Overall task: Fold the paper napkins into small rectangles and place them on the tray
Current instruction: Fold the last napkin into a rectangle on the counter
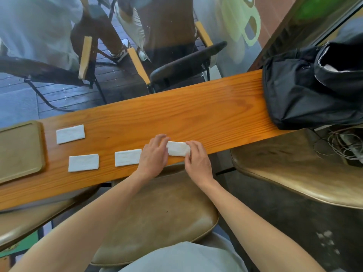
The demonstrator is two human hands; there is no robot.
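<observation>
Head view: both hands work one napkin (178,148) on the wooden counter (206,112), near its front edge. This napkin is already a narrow strip, its long axis running left to right along the counter. The left hand (154,156) presses its fingers down on the strip's left end, and the right hand (196,157) pinches the right end between thumb and fingers, so each hand is closed on the paper rather than free. Judging by the shape, the fold is being pressed flat or is about to be halved again; I cannot tell which. Three folded napkins lie on the counter to the left: one (127,157) just beside the left hand, partly hidden by it, another (83,162) further left near the front edge, and a third (70,133) toward the back. The tray (42,146) sits at the far left end, and no napkins are on the part that shows. It lies to the left of everything, so the left hand is the nearer one for carrying pieces over, past the folded ones. A black bag (306,87) rests on the counter's right end, well apart from the work.
</observation>
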